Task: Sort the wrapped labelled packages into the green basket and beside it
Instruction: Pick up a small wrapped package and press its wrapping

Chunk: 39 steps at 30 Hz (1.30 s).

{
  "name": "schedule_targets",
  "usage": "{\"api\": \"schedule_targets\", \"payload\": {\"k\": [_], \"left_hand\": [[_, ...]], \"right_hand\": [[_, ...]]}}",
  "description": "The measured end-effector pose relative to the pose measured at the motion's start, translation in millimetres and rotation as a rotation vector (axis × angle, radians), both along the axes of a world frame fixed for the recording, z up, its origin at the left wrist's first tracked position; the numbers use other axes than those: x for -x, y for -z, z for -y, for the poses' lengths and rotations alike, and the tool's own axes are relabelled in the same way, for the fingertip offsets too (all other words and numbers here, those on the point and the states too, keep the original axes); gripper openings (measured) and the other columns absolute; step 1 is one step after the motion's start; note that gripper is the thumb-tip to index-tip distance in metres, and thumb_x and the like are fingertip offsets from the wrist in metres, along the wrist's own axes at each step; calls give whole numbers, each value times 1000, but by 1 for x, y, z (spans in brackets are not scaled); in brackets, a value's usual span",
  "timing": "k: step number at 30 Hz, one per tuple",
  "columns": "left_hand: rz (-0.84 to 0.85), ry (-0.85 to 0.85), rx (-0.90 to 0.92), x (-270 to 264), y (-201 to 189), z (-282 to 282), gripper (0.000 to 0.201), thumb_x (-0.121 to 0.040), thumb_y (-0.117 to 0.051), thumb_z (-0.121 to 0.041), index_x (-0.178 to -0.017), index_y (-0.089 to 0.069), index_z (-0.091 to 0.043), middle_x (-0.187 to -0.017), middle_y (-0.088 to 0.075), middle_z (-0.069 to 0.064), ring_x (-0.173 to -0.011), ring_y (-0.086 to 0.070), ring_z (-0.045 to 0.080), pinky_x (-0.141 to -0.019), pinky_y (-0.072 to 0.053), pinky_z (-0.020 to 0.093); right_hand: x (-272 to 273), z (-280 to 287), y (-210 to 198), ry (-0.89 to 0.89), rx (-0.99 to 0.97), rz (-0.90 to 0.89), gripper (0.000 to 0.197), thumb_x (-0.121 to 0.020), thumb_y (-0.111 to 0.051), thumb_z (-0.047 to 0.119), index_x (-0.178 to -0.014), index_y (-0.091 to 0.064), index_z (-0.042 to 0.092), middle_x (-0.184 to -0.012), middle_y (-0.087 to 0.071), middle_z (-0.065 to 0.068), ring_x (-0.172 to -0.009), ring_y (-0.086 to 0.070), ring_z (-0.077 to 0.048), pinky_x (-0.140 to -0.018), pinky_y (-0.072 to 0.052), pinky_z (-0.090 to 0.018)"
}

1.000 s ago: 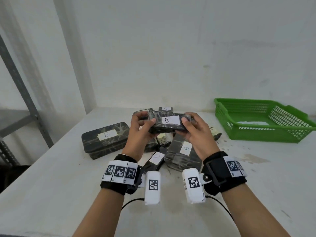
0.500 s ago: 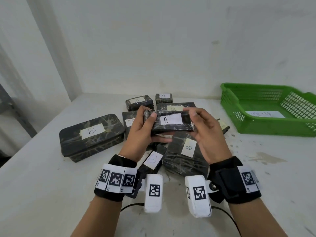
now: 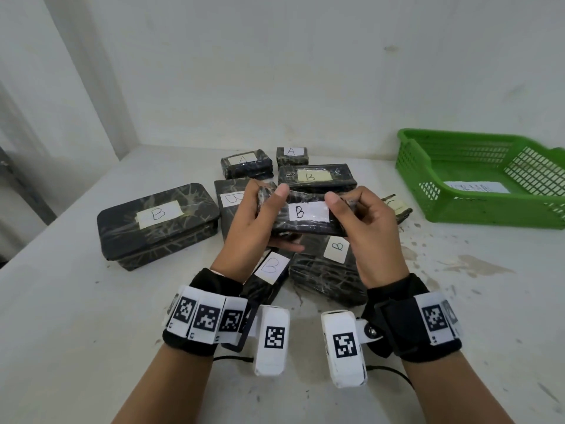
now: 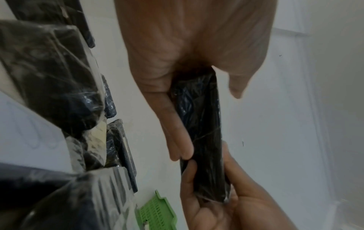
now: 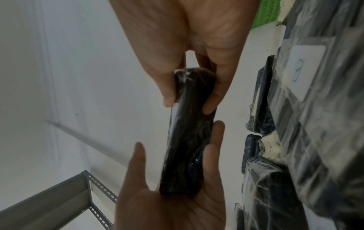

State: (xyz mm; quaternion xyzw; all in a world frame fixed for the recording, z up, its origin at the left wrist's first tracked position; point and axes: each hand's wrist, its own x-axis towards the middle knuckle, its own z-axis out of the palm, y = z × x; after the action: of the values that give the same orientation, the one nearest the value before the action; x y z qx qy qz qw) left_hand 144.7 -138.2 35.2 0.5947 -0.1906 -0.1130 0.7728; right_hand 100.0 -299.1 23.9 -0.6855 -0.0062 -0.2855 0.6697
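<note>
Two hands hold one package marked B (image 3: 301, 217) above the pile: the left hand (image 3: 260, 221) cradles its end, fingers curled beneath, and the right hand (image 3: 367, 231) pinches the other. Since a moment earlier it is tipped label-up, read; the green basket (image 3: 477, 191) lies beyond the right fingers.

Both forearms reach fwd, wrists close together w/ black bands. Left hand (image 3: 256, 221) grips one end of the package (image 3: 305, 217), thumb on top, fingers under; right hand (image 3: 367, 231) pinches the other end
</note>
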Motion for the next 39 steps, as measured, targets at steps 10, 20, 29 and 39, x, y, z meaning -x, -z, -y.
{"api": "schedule_targets", "payload": {"k": [10, 20, 29, 39], "left_hand": [[-2, -6, -37, 4, -4, 0, 26, -93, -62, -26, -105, -45, -11, -108, -57, 23, -98, -67, 41, -54, -59, 36], [-70, -7, 2, 3, -3, 1, 26, -96, -59, -12, -118, -45, -10, -113, -63, 16, -78, -72, 32, -51, -59, 31], [-113, 114, 84, 4, -6, -1, 38, -87, -62, -12, -118, -40, -11, -95, -75, 3, -75, -75, 34, -60, -62, 29], [-104, 93, 151, 1, -5, -4, 49, -82, -69, -21, -122, -43, -10, -109, -72, 18, -81, -74, 39, -67, -62, 30]], "right_hand": [[1, 1, 1, -49, -13, -70, 32, -83, -72, 40, -78, -55, 14, -68, -42, 5, -70, -39, -16, -75, -40, -38], [-1, 1, 4, -77, -66, -46, 34, -86, -75, 29, -82, -53, 3, -81, -49, -28, -77, -52, -27, -74, -52, -46], [-1, 4, 1, -107, -175, -84, 16, -86, -69, 18, -94, -58, 11, -95, -67, -10, -87, -69, -21, -60, -56, -28], [3, 4, -4, -188, -170, -97, 41, -78, -74, 18, -113, -56, 6, -110, -71, -8, -106, -69, -23, -84, -58, -36]]}}
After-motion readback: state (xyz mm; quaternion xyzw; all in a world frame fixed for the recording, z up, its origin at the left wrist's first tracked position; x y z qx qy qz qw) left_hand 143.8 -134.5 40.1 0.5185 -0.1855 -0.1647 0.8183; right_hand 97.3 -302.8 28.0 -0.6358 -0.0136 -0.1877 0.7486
